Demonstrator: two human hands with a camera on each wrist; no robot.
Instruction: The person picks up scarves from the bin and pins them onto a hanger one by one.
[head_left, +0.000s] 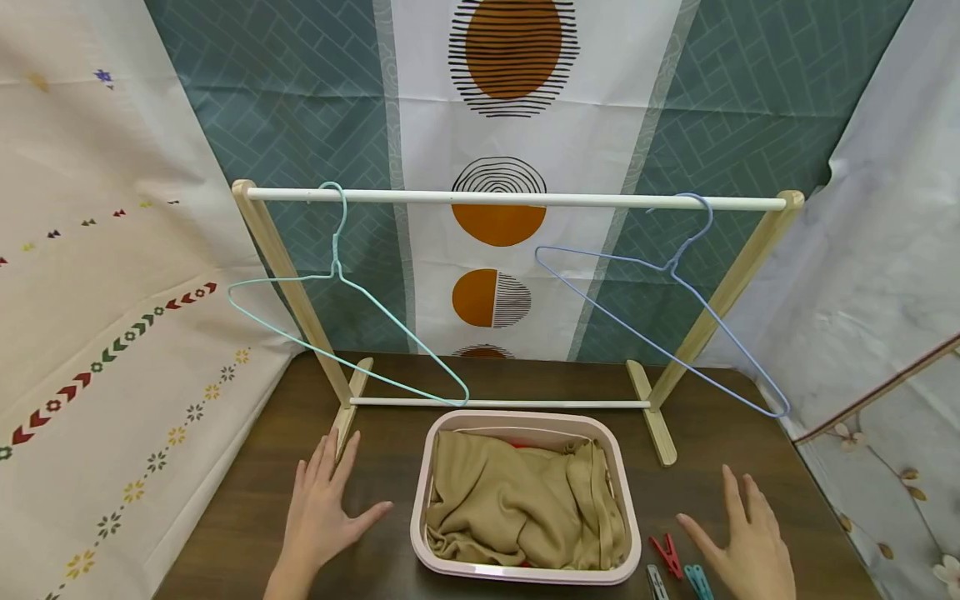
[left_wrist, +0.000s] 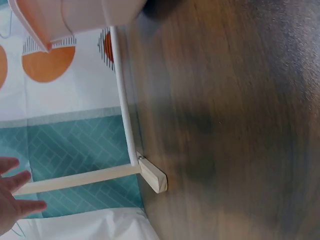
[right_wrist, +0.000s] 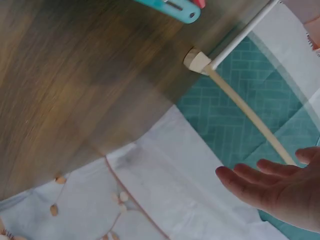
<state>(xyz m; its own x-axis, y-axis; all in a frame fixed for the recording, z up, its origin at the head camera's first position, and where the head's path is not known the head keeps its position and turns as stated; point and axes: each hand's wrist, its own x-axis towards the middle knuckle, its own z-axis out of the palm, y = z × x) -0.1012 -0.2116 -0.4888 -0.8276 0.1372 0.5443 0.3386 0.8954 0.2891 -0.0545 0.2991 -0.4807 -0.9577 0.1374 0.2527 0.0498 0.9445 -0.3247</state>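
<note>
A pink plastic basin (head_left: 420,508) holds a crumpled khaki cloth (head_left: 525,500), with bits of red showing beneath it. To its left my left hand (head_left: 322,500) hovers with fingers spread and nothing in it. On the other side, my right hand (head_left: 750,542) is likewise spread and holds nothing, nearest to the clothespins. These are a red clothespin (head_left: 667,556), a teal clothespin (head_left: 698,582) and a grey clothespin (head_left: 656,583). Both wrist views also show the hands' fingers extended in the air.
Behind the basin stands a wooden rack with a white top rail (head_left: 510,198). From it hang a mint hanger (head_left: 337,271) on the left and a blue hanger (head_left: 671,267) on the right. Patterned curtains enclose the brown table (head_left: 232,517) at the back and sides.
</note>
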